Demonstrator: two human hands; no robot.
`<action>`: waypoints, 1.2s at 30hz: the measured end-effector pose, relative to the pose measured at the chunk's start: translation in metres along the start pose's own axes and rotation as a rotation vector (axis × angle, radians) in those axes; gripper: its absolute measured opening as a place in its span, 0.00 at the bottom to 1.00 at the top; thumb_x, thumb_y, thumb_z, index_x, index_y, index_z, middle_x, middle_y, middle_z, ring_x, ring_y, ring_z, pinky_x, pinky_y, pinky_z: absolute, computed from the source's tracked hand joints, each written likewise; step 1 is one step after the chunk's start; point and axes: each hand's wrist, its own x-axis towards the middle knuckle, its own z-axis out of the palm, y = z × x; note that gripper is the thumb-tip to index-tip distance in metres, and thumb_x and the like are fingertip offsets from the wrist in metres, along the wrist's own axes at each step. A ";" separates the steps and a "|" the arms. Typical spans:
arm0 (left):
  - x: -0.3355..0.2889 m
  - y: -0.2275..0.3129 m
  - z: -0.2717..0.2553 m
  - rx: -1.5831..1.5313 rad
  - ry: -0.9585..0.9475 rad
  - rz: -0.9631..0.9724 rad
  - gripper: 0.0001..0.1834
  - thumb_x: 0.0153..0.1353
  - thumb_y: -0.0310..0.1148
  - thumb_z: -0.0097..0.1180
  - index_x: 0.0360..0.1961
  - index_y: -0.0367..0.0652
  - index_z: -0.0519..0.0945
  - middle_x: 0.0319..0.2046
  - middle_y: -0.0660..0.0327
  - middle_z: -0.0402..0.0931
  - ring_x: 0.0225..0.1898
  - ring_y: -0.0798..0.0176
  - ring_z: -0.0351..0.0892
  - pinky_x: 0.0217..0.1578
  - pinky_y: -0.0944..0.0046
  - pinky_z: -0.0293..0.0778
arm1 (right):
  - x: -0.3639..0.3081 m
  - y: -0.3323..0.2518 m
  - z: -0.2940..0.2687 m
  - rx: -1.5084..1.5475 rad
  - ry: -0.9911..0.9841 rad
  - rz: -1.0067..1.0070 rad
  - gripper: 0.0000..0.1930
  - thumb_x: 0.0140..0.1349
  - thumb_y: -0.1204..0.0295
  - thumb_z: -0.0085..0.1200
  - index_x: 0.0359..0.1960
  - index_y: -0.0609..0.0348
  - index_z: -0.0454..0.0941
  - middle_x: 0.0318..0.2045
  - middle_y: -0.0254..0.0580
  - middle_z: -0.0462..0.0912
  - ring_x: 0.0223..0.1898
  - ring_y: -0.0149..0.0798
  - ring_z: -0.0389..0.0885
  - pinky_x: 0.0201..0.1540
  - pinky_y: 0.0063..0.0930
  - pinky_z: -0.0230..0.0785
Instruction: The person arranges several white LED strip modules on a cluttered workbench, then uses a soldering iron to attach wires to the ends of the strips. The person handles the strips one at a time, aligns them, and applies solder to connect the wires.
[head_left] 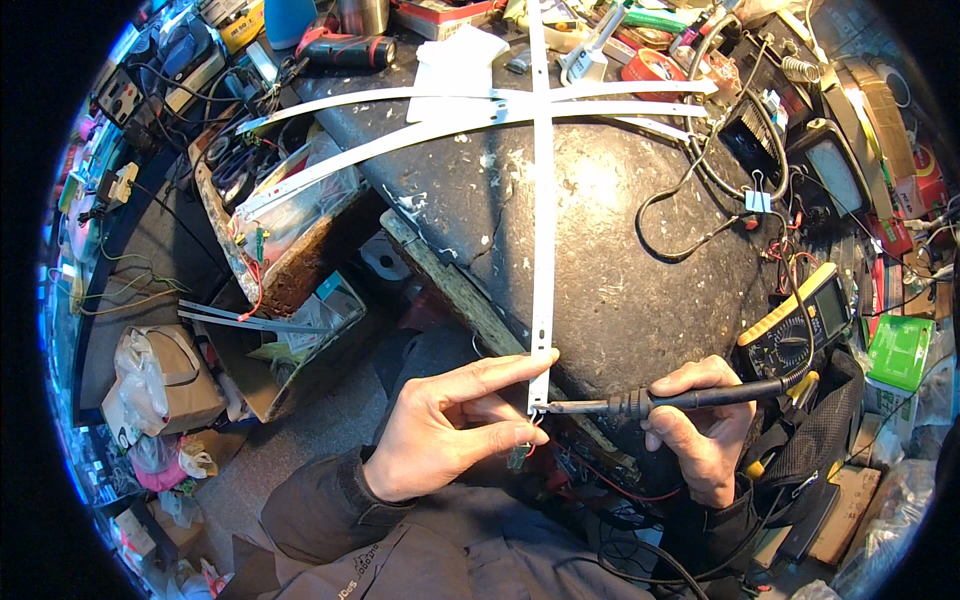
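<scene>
A long white LED strip (543, 220) runs from the far side of the dark worktop (610, 260) to its near edge. My left hand (445, 425) is closed at the strip's near end, index finger along it and thumb by a short wire lead. In my right hand (700, 435) is a soldering iron (720, 394), held like a pen. Its tip reaches left to the strip's end, at or against the wire; exact contact is too small to tell. A small green piece with a red wire (520, 457) hangs below my left thumb.
More white strips (400, 140) lie crosswise at the back. A red-black power drill (345, 48) and red tape roll (655, 72) are beyond. At right lie a yellow-black multimeter (790, 335) and looping cables (645, 235). Boxes of parts (270, 285) stand left.
</scene>
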 end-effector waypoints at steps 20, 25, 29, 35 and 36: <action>0.000 0.000 0.002 -0.009 -0.031 0.015 0.35 0.68 0.16 0.67 0.76 0.36 0.74 0.64 0.55 0.81 0.50 0.67 0.90 0.53 0.68 0.84 | -0.002 -0.001 -0.002 -0.039 0.029 0.007 0.14 0.58 0.83 0.75 0.44 0.69 0.85 0.38 0.47 0.89 0.34 0.33 0.87 0.38 0.23 0.79; 0.000 0.001 0.000 -0.004 -0.046 -0.018 0.37 0.67 0.14 0.68 0.77 0.35 0.72 0.62 0.54 0.82 0.50 0.65 0.90 0.54 0.67 0.85 | -0.001 0.001 -0.002 0.035 0.024 -0.008 0.14 0.60 0.82 0.74 0.45 0.70 0.83 0.35 0.49 0.87 0.28 0.34 0.86 0.32 0.24 0.78; 0.001 0.002 -0.003 -0.010 -0.061 -0.042 0.40 0.65 0.13 0.69 0.78 0.32 0.69 0.68 0.47 0.77 0.51 0.59 0.91 0.55 0.62 0.87 | 0.001 0.003 -0.002 0.145 0.050 -0.117 0.14 0.63 0.80 0.71 0.47 0.69 0.80 0.33 0.48 0.86 0.26 0.33 0.84 0.30 0.24 0.77; 0.002 0.003 -0.003 0.007 -0.073 -0.060 0.41 0.66 0.14 0.68 0.79 0.33 0.67 0.59 0.45 0.84 0.50 0.58 0.92 0.55 0.61 0.87 | 0.001 -0.001 -0.003 0.044 0.082 -0.033 0.12 0.65 0.81 0.69 0.47 0.66 0.80 0.31 0.44 0.86 0.26 0.30 0.83 0.30 0.22 0.75; 0.002 0.003 -0.003 0.004 -0.073 -0.076 0.41 0.66 0.14 0.68 0.79 0.33 0.67 0.56 0.45 0.86 0.49 0.58 0.92 0.55 0.61 0.87 | 0.001 -0.002 -0.003 0.037 0.086 -0.042 0.12 0.65 0.81 0.69 0.47 0.66 0.80 0.31 0.44 0.86 0.26 0.30 0.83 0.30 0.22 0.75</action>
